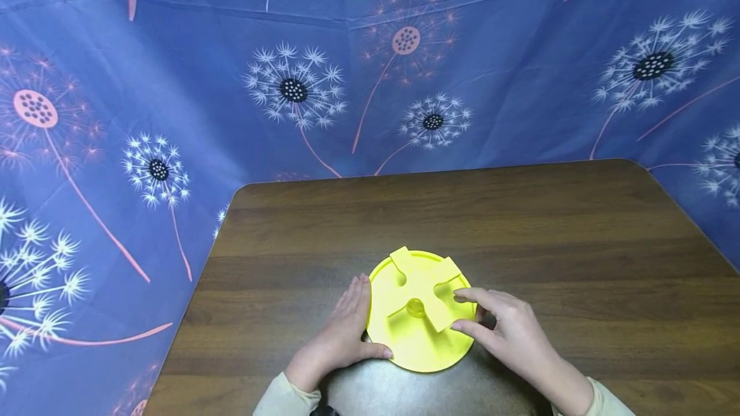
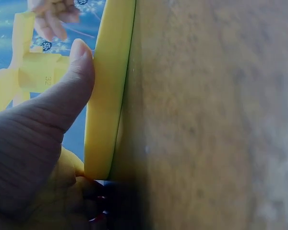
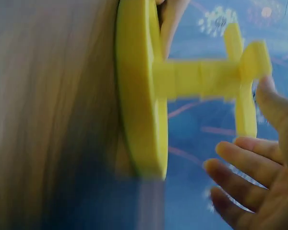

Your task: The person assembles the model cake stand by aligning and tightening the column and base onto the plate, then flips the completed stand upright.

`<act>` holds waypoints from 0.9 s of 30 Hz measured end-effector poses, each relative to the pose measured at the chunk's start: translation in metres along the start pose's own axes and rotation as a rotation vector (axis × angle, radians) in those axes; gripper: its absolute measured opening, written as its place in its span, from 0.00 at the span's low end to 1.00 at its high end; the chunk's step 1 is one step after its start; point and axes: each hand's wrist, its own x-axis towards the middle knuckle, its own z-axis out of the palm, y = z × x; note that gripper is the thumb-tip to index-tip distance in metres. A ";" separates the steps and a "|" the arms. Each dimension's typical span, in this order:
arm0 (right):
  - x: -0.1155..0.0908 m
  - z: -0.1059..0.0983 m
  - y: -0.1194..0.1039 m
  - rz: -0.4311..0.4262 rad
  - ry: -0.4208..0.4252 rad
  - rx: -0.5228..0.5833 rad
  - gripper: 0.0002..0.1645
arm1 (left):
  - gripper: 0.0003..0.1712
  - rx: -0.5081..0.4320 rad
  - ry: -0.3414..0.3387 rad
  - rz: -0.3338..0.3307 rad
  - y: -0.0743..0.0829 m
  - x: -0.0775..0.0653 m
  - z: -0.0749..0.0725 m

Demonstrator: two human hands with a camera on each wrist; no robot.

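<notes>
A yellow round base (image 1: 424,355) stands on the table, with a short post (image 3: 192,79) rising from its middle. On the post sits a yellow cross-shaped top (image 1: 417,281) with several flat arms. My left hand (image 1: 343,329) rests against the base's left side, fingers straight along the rim and thumb on its near edge. In the left wrist view, raised digits that look like 32 mark the post. At the right, my right hand (image 1: 511,329) has its thumb at the tip of one arm of the top. Its fingers are spread loosely beside another arm.
The brown wood-grain table (image 1: 578,242) extends behind and to both sides of the base. A blue cloth (image 1: 509,114) with dandelion prints hangs behind and beside the table. A greyish worn patch (image 1: 393,393) shows at the near edge.
</notes>
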 end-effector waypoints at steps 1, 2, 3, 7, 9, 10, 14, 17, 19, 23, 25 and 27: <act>0.000 -0.003 0.006 0.021 -0.026 -0.021 0.30 | 0.74 0.004 -0.006 0.001 -0.001 0.000 0.000; 0.000 -0.006 0.011 0.045 -0.058 -0.042 0.34 | 0.74 0.002 -0.009 0.005 -0.002 0.001 0.000; -0.001 -0.009 0.016 0.067 -0.098 -0.063 0.37 | 0.75 -0.004 -0.010 0.012 -0.003 0.001 -0.001; -0.001 -0.014 0.034 0.164 -0.328 -0.076 0.54 | 0.75 -0.056 -0.009 0.054 -0.008 0.001 -0.003; -0.002 -0.013 0.042 0.191 -0.414 -0.056 0.59 | 0.74 -0.092 -0.005 0.068 -0.011 0.001 -0.005; -0.002 -0.012 0.046 0.207 -0.453 -0.046 0.61 | 0.73 -0.107 -0.006 0.069 -0.012 0.000 -0.005; -0.002 -0.009 0.058 0.230 -0.542 -0.028 0.67 | 0.71 -0.135 -0.008 0.060 -0.013 0.000 -0.007; -0.002 -0.008 0.062 0.234 -0.558 -0.036 0.68 | 0.71 -0.124 -0.002 0.047 -0.012 0.001 -0.008; -0.001 -0.007 0.063 0.234 -0.556 -0.044 0.68 | 0.71 -0.105 0.007 0.042 -0.012 0.002 -0.008; -0.001 -0.004 0.063 0.234 -0.536 -0.053 0.69 | 0.71 -0.058 0.034 0.047 -0.013 0.003 -0.007; -0.001 -0.004 0.063 0.231 -0.526 -0.053 0.69 | 0.71 -0.047 0.043 0.052 -0.014 0.003 -0.006; -0.003 -0.004 0.064 0.227 -0.515 -0.051 0.70 | 0.71 -0.037 0.049 0.060 -0.014 0.004 -0.005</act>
